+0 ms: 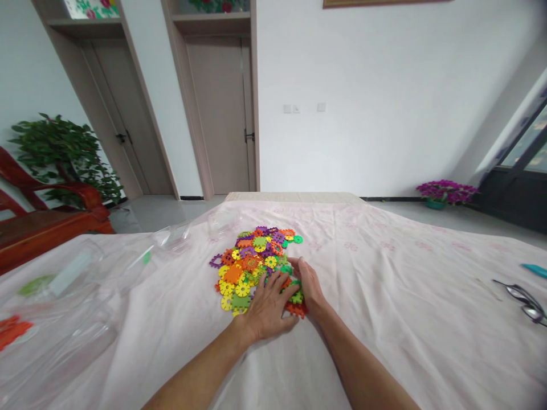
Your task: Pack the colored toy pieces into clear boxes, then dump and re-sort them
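Toward the view's six o'clock, interlocking plastic pieces (pixel 250 262) lie heaped on pale cloth (pixel 405 296). At the heap's five o'clock, the left hand (pixel 268 308) spreads loose fingers over it; at four, the right hand (pixel 309 285) cups its edge, fingers released. Clear containers (pixel 171 236) lie toward nine.

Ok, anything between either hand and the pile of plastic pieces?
Nothing visible: the left hand lies on the pile, the right hand is cupped at its right edge. Clear containers lie farther left.
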Tool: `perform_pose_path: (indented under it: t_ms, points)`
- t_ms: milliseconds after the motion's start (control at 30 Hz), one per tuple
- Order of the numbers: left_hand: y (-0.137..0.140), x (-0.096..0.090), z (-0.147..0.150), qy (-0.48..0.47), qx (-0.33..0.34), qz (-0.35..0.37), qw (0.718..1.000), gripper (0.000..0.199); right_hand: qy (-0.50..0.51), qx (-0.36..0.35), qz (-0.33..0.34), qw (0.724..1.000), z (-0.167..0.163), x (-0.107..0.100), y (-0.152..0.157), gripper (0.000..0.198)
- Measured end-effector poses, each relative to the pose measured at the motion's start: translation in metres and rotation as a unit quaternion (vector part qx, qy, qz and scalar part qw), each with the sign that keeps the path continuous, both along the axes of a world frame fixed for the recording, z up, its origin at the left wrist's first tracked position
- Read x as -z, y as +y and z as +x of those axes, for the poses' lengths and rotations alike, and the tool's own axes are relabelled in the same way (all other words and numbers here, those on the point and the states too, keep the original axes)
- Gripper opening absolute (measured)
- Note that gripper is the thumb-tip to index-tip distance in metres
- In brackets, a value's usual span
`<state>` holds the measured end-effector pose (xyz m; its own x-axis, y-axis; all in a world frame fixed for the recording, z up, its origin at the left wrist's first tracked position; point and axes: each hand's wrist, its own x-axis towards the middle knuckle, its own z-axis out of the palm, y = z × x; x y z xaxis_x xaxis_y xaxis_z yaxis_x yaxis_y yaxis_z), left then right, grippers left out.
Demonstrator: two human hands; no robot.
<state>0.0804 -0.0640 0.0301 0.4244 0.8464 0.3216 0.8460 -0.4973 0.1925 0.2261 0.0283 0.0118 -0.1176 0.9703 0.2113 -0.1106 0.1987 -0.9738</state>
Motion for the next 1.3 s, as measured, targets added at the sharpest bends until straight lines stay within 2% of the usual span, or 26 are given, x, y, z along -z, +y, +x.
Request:
perform_pose_path:
  t_ms: [100, 233, 400, 500, 633, 767, 867, 1000, 1100, 1200, 1300]
  points:
    - [0.005, 0.002, 0.003, 0.000, -0.012, 0.020, 1.000, 0.067, 0.011, -0.010, -0.029, 0.999, 0.000, -0.003, -0.001, 0.067]
    - [0.009, 0.001, 0.005, 0.015, 0.020, 0.063, 0.998, 0.059, 0.060, -0.010, -0.084, 0.995, 0.001, -0.007, 0.000, 0.067]
    - [0.012, 0.001, 0.003, 0.036, 0.056, 0.098, 0.993, 0.054, 0.083, -0.024, -0.114, 0.990, 0.004, -0.003, 0.007, 0.054]
    - [0.013, 0.003, 0.001, 0.046, 0.069, 0.112, 0.990, 0.049, 0.101, -0.007, -0.141, 0.985, 0.004, 0.002, 0.012, 0.045]
    - [0.014, 0.003, 0.002, 0.057, 0.049, 0.113, 0.991, 0.046, 0.138, 0.032, -0.172, 0.975, 0.002, 0.003, 0.015, 0.039]
    - [0.017, 0.002, 0.003, 0.057, 0.012, 0.098, 0.993, 0.036, 0.127, 0.019, -0.167, 0.977, -0.001, -0.003, 0.009, 0.039]
    - [0.021, 0.005, 0.001, 0.045, -0.002, 0.092, 0.995, 0.036, 0.115, 0.006, -0.151, 0.982, -0.002, -0.005, 0.005, 0.042]
    - [0.025, 0.008, -0.006, -0.017, 0.006, 0.106, 0.994, 0.034, 0.135, 0.005, -0.141, 0.981, -0.004, -0.002, 0.006, 0.041]
    - [0.025, 0.006, -0.014, -0.110, -0.016, 0.112, 0.987, 0.033, 0.153, 0.004, -0.153, 0.976, -0.005, 0.001, 0.008, 0.038]
    - [0.026, 0.001, -0.024, -0.229, -0.070, 0.121, 0.963, 0.038, 0.164, 0.006, -0.161, 0.973, -0.005, 0.003, 0.009, 0.038]
    - [0.028, -0.006, -0.037, -0.329, -0.127, 0.141, 0.925, 0.040, 0.164, 0.018, -0.155, 0.974, -0.005, 0.003, 0.008, 0.040]
